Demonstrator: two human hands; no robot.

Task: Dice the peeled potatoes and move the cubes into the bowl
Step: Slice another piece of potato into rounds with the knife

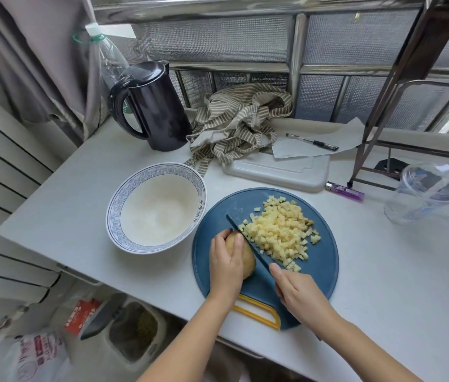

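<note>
Board work: on the blue cutting board (322, 260), beside the empty bowl (115, 216), the cubes (281, 232) sit heaped right of the potato (248, 261). Our left hand (224, 261) curls over it, so we tuck fingertips back; our right hand (297, 292) grips the knife (248, 244) and should slice evenly.

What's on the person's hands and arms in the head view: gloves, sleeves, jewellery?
Nothing worn that shows. The left hand and right hand are bare: no gloves, rings, watch or bracelet visible. The left forearm and right forearm are uncovered down to the frame's bottom edge, so no sleeves are in view.
</note>
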